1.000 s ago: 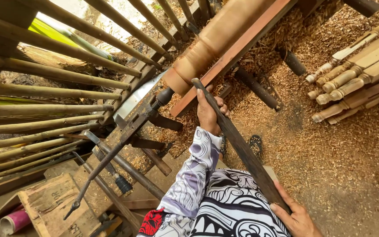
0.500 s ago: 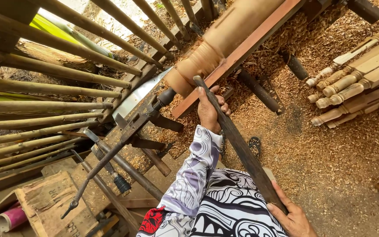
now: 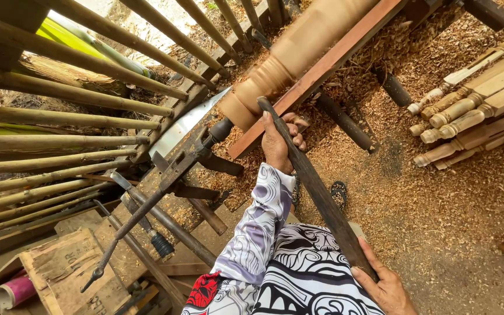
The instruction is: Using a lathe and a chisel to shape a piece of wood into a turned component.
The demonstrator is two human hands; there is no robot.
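We hold a long dark chisel [image 3: 316, 192] across the red rail [image 3: 322, 70], its tip against the turned wooden post [image 3: 287, 58] on the lathe. Our left hand [image 3: 278, 143] wraps the shaft just behind the tip; our right hand [image 3: 386, 286] closes on the far handle end. It looks stiff and fairly heavy, so gripping both ends seems best. Finished spindles [image 3: 473, 111] lie well apart on the shavings.
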